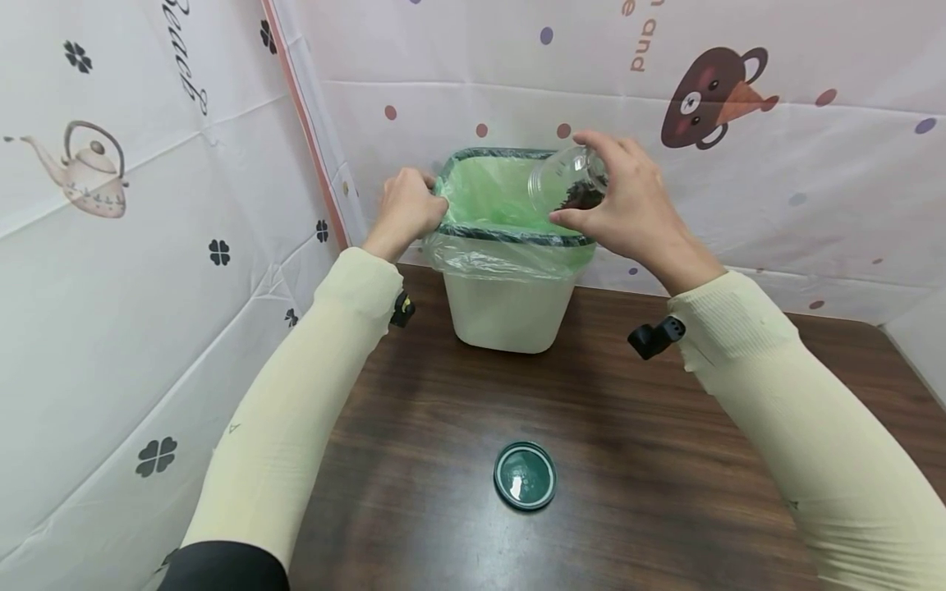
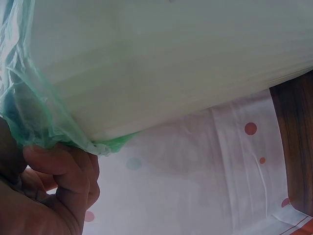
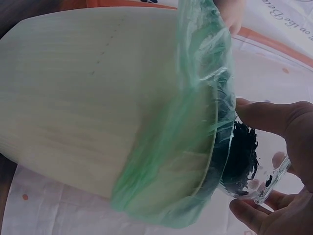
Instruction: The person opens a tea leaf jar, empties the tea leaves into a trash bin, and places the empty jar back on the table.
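A whitish trash bin lined with a green plastic bag stands at the back of the table. My left hand grips the bin's left rim, its fingers curled over the bag's edge; the left wrist view shows those fingers against the bag. Over the right side of the opening, my right hand holds a clear jar tilted, mouth toward the bin. Dark, shredded bits that look like dry tea leaves lie inside the jar. A dark green round lid rests on the table.
The brown wood-grain table runs under both arms. Behind the bin hangs a printed white cloth, with another white printed cloth along the left side. Both meet near the table's back left corner.
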A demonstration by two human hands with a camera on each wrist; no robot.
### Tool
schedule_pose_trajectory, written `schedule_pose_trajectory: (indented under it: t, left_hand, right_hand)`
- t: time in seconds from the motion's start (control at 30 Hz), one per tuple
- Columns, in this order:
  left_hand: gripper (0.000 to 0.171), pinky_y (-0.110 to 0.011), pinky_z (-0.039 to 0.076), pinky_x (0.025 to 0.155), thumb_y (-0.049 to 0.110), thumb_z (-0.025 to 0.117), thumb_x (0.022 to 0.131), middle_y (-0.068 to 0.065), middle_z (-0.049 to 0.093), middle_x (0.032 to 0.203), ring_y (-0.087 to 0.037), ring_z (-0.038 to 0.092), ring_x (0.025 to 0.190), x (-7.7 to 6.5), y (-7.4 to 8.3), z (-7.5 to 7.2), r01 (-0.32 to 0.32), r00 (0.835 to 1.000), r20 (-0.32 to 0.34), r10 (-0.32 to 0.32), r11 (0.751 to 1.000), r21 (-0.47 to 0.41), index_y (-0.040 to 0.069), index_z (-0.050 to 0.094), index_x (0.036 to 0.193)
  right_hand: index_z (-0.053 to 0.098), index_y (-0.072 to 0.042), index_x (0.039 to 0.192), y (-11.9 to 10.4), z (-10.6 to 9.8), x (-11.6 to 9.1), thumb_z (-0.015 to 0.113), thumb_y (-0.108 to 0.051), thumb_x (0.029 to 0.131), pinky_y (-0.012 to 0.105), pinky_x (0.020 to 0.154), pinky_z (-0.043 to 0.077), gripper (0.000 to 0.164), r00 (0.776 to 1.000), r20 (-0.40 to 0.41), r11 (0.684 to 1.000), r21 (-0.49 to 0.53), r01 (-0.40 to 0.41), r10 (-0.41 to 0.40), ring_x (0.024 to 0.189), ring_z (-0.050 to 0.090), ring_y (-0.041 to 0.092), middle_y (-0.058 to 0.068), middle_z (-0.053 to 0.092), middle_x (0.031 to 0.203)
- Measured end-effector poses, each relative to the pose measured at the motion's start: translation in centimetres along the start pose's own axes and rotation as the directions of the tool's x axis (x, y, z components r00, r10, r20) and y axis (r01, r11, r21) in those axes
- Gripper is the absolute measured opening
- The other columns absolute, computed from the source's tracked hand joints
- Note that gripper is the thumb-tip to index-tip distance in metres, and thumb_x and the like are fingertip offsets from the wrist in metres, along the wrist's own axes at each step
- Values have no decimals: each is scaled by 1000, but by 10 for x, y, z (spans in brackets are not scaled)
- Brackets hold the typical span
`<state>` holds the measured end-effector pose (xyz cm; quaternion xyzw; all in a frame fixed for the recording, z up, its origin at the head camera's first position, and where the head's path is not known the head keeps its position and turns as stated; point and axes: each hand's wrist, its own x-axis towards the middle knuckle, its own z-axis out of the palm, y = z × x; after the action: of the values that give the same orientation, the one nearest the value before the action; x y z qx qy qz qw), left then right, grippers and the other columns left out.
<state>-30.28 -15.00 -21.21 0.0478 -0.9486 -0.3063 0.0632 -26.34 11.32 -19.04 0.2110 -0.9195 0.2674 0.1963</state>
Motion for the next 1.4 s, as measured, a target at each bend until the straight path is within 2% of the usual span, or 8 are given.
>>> schedule_pose_trajectory:
  t: [0.1,0.2,0.3,0.43,0.57,0.8,1.07,1.4]
  left_hand:
    - [34,-26,42,62,14,48,83,2,55,122,-17,47,91,0,0,-1,-4,1000,-4,4,1000,10,16,62,114]
    - [46,-26,43,67,16,48,84,4,51,132,-16,46,98,-1,1,-2,0,1000,1,0,1000,19,17,55,129]
    - [48,-26,44,69,16,48,84,4,48,135,-16,45,100,-1,1,-3,1,1000,6,-1,1000,24,17,52,132]
    - [48,-28,44,78,17,48,84,4,49,135,-15,44,104,0,1,-2,-3,1000,2,3,999,33,16,52,132]
    - [47,-29,42,85,17,49,84,4,49,134,-15,43,108,0,1,-2,-5,1000,-6,5,999,45,16,54,131]
    - [47,-27,42,80,16,48,84,5,48,136,-15,42,106,1,1,-2,3,1000,2,-3,999,40,17,54,131]
    - [46,-28,43,79,16,49,84,3,50,134,-16,43,103,2,1,-1,-3,1000,-1,3,999,36,16,55,129]
    - [36,-29,42,77,15,49,83,1,54,121,-18,44,99,0,0,-2,-9,1000,-11,9,999,36,16,61,117]
  right_hand:
    - [34,-25,143,0,0,0,80,-37,68,50,103,27,88,1000,3,1000,-3,0,0,122,34,21,6,41,137]
    - [34,-25,143,0,0,1,80,-37,68,52,101,29,89,1000,5,1000,-6,0,0,120,35,24,8,41,136]
    - [35,-25,143,0,-1,2,80,-38,68,53,97,32,89,1000,8,1000,-12,0,0,117,37,26,10,42,135]
    - [37,-23,141,0,-1,4,80,-38,67,54,95,33,87,1000,14,1000,-22,4,-3,113,39,27,10,43,133]
    - [41,-21,137,-1,-1,6,80,-39,67,53,101,27,83,999,34,1000,-27,3,-2,115,38,26,9,46,130]
    - [39,-16,138,-1,-2,9,80,-38,67,52,90,39,85,997,79,999,-37,16,-13,106,45,27,9,52,123]
    - [37,-20,141,-4,-5,13,79,-44,68,58,100,28,87,990,141,997,-75,25,-14,118,38,32,13,47,129]
    - [36,-23,142,-7,-4,16,78,-46,68,61,96,31,88,984,178,995,-94,15,2,121,32,35,14,43,134]
